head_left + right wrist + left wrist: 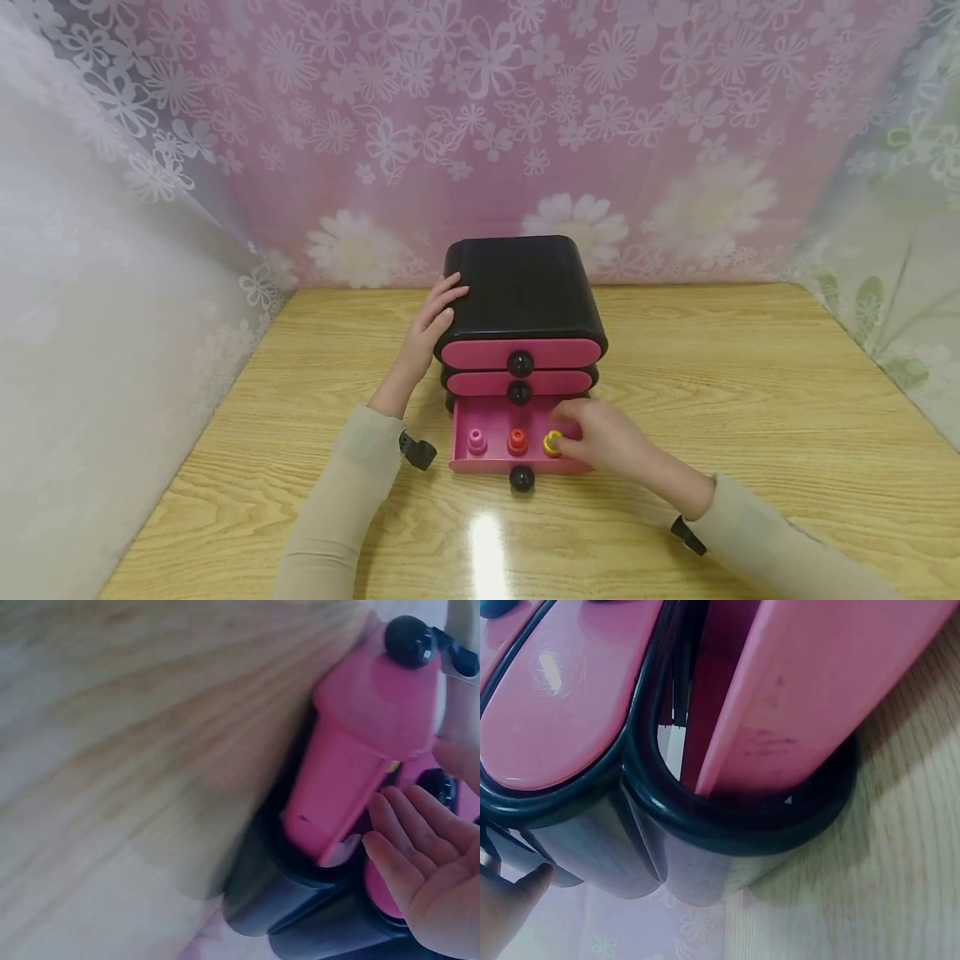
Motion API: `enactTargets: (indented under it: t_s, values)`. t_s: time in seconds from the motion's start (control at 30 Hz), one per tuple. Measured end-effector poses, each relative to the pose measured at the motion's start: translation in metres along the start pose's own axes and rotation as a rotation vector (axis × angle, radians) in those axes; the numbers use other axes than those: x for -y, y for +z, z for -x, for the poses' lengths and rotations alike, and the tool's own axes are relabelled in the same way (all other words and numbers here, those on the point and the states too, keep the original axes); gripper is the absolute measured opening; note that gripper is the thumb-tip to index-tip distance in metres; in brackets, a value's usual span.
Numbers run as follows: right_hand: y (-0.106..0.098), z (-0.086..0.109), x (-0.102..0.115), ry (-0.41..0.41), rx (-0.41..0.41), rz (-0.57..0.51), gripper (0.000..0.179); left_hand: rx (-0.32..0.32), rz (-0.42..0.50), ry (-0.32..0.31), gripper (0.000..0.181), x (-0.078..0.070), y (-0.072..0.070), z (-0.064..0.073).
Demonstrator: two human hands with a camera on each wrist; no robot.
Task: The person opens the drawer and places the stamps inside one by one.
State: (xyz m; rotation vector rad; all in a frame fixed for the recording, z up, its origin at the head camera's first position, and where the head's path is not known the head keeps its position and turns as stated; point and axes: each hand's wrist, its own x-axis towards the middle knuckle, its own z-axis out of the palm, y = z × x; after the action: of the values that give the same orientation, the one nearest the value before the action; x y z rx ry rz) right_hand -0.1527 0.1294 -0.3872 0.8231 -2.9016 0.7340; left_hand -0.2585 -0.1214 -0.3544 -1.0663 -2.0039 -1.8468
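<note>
A small black chest of drawers with pink drawer fronts stands on the table. Its bottom drawer is pulled out and contains three small stepped, round pieces in a row: a pink piece, a red piece and a yellow piece. My left hand rests on the chest's upper left side, fingers extended. Over the drawer's right end, my right hand has its thumb right at the yellow piece. The other fingers are spread apart from the thumb, beyond the piece.
Two upper drawers, each with a round black knob, are closed. The open drawer's own knob sticks out toward me over the wooden table. A pink floral cloth hangs behind, with pale cloths at both sides.
</note>
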Motion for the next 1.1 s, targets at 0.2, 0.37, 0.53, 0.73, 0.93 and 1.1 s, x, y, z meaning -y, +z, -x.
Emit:
enactTargets:
  t_s: [0.2,0.37,0.53,0.73,0.93,1.1]
  values:
    - [-0.005,0.01,0.016,-0.051,-0.069,-0.113,0.021,-0.004,0.007,0.013,0.048,0.019,-0.004,0.0]
    - [0.0,0.021,0.025,-0.068,0.002,-0.302,0.02,0.0,0.009,0.0,0.037,0.002,-0.001,0.001]
    - [0.006,0.03,0.03,0.007,0.119,-0.534,0.025,-0.001,-0.012,-0.015,0.037,-0.01,0.002,0.001]
    - [0.017,0.036,0.029,0.092,0.224,-0.654,0.033,0.003,-0.012,-0.016,0.037,-0.009,0.001,0.0]
    - [0.026,0.037,0.027,0.161,0.271,-0.73,0.041,0.001,-0.018,-0.012,0.037,-0.008,0.001,0.0]
    - [0.032,0.036,0.026,0.193,0.297,-0.784,0.043,0.001,-0.016,-0.014,0.037,-0.008,0.002,0.0]
